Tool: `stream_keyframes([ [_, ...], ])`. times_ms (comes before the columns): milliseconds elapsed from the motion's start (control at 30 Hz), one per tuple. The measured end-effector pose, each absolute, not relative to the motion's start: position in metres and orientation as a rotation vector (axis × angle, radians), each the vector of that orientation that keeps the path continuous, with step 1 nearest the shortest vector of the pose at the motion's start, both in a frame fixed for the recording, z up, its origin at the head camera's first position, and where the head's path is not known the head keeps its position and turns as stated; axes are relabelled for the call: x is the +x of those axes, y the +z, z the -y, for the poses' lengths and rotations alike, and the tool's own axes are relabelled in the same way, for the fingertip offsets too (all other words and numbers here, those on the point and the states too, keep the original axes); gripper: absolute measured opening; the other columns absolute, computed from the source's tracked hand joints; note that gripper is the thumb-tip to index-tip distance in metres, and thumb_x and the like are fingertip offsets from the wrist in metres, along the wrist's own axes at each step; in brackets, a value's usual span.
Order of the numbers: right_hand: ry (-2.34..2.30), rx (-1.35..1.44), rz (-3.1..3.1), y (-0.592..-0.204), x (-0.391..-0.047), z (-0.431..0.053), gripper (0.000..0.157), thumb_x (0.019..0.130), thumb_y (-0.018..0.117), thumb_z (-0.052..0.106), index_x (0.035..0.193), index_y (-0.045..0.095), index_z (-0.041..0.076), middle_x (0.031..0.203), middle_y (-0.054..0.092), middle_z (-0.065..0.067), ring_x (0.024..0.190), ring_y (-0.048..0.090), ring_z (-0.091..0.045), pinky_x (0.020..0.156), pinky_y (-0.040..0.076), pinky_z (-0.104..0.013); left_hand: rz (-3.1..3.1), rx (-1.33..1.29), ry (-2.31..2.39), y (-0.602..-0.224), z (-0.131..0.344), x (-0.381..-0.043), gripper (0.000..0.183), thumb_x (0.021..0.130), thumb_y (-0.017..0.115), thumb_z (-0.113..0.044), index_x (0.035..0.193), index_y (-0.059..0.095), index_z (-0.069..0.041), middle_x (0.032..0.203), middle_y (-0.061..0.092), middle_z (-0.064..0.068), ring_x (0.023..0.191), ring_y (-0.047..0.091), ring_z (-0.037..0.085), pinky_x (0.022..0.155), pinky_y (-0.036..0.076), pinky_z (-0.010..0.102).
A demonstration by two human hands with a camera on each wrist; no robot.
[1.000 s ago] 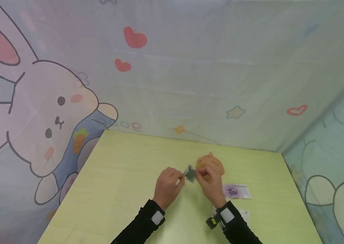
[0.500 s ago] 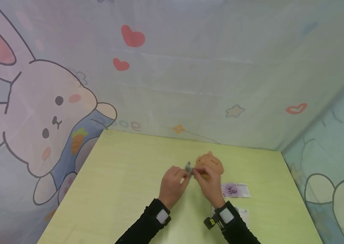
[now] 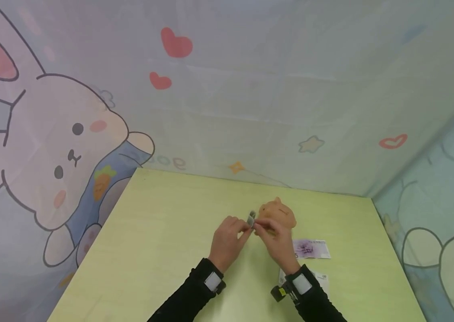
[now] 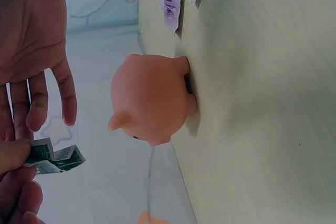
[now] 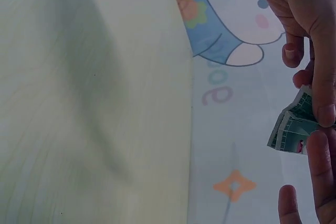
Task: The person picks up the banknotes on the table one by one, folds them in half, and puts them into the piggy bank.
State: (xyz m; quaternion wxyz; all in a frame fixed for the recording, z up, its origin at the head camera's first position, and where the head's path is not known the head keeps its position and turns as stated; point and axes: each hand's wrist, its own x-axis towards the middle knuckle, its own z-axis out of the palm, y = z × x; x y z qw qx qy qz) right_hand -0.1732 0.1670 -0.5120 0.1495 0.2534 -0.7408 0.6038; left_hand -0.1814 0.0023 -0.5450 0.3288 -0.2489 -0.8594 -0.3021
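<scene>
1. Below centre of the frame, gripping folded green note (image 5: 294, 129) with left hand (image 3: 227, 241).
2. Slightly right, pinching same note with right hand (image 3: 278, 243), held off yellow table (image 3: 150, 246).
3. Just above right hand in the frame, showing orange pig figure (image 4: 149, 98) on table.
4. Lower right, showing what seems a pale banknote (image 3: 323, 282), half hidden by black sleeve (image 3: 317, 298).
5. Just above, farther right, showing purple banknote (image 3: 311, 249).

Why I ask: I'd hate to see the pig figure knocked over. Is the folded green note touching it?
Apart. The left wrist view shows a plain gap, with the patterned backdrop visible between the folded green note and the pig figure.
</scene>
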Motion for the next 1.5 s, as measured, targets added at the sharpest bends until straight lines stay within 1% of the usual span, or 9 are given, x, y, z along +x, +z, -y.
stream_keyframes([
  [200,1.684,0.693,2.16,-0.512,-0.174,-0.168,0.017,0.082,0.068,-0.004,0.098,0.064,-0.002,0.095,0.063,-0.011,0.086,0.06,-0.021,0.07,0.05,-0.034,2.25,-0.657,-0.739,-0.545,-0.002,-0.182,0.015,0.08,0.077,-0.026,0.085,0.064,-0.019,0.079,0.054,-0.013,0.074,0.045,0.003,0.061,0.034,0.013],
  [467,1.728,0.646,2.182,-0.51,-0.175,-0.171,0.012,0.085,0.065,-0.003,0.097,0.064,0.0,0.094,0.062,-0.01,0.084,0.061,-0.023,0.069,0.05,-0.04,2.207,-0.689,-0.776,-0.545,-0.003,-0.18,0.023,0.076,0.08,-0.03,0.089,0.064,-0.019,0.083,0.058,-0.014,0.078,0.048,0.003,0.065,0.038,0.013],
  [600,1.757,0.623,2.187,-0.508,-0.175,-0.172,0.009,0.086,0.064,-0.002,0.095,0.064,-0.001,0.093,0.062,-0.011,0.083,0.06,-0.026,0.068,0.051,-0.038,2.186,-0.707,-0.766,-0.545,-0.001,-0.179,0.027,0.074,0.081,-0.03,0.092,0.064,-0.019,0.087,0.058,-0.015,0.081,0.048,0.002,0.068,0.037,0.012],
  [767,1.785,0.627,2.181,-0.505,-0.176,-0.175,0.009,0.086,0.063,-0.004,0.094,0.062,-0.002,0.091,0.061,-0.014,0.08,0.059,-0.03,0.066,0.051,-0.032,2.148,-0.734,-0.757,-0.538,0.004,-0.181,0.022,0.076,0.079,-0.025,0.091,0.064,-0.018,0.087,0.057,-0.013,0.081,0.047,0.002,0.069,0.036,0.012],
  [933,1.694,0.665,2.187,-0.502,-0.179,-0.178,0.012,0.084,0.065,-0.005,0.094,0.063,0.001,0.09,0.061,-0.011,0.081,0.058,-0.025,0.071,0.049,-0.032,2.122,-0.761,-0.757,-0.525,0.011,-0.191,0.017,0.08,0.075,-0.021,0.091,0.063,-0.016,0.089,0.055,-0.01,0.08,0.048,0.006,0.069,0.037,0.016],
  [1067,1.62,0.711,2.183,-0.498,-0.18,-0.179,0.014,0.083,0.066,-0.006,0.094,0.063,0.002,0.092,0.06,-0.011,0.083,0.057,-0.023,0.075,0.047,-0.037,2.14,-0.824,-0.741,-0.515,0.015,-0.2,0.021,0.083,0.073,-0.025,0.1,0.063,-0.018,0.097,0.054,-0.008,0.087,0.048,0.008,0.074,0.037,0.019],
  [1233,1.596,0.786,2.144,-0.493,-0.179,-0.178,0.017,0.08,0.066,-0.01,0.093,0.062,0.0,0.091,0.059,-0.014,0.081,0.057,-0.025,0.072,0.047,-0.042,2.206,-0.932,-0.728,-0.506,0.018,-0.208,0.028,0.085,0.071,-0.03,0.11,0.062,-0.022,0.11,0.053,-0.008,0.102,0.046,0.01,0.083,0.035,0.026],
  [1367,1.573,0.839,2.107,-0.49,-0.18,-0.178,0.019,0.078,0.065,-0.014,0.091,0.062,-0.001,0.09,0.058,-0.013,0.079,0.057,-0.026,0.07,0.047,-0.041,2.285,-0.994,-0.78,-0.501,0.019,-0.212,0.019,0.087,0.069,-0.03,0.105,0.063,-0.024,0.108,0.055,-0.012,0.104,0.045,0.008,0.084,0.034,0.028],
  [1500,1.572,0.872,2.096,-0.489,-0.18,-0.179,0.019,0.077,0.065,-0.015,0.091,0.062,-0.002,0.092,0.057,-0.014,0.08,0.056,-0.029,0.07,0.048,-0.038,2.312,-1.031,-0.851,-0.498,0.019,-0.214,0.009,0.088,0.069,-0.027,0.096,0.065,-0.024,0.097,0.055,-0.013,0.096,0.046,0.007,0.083,0.035,0.028],
])
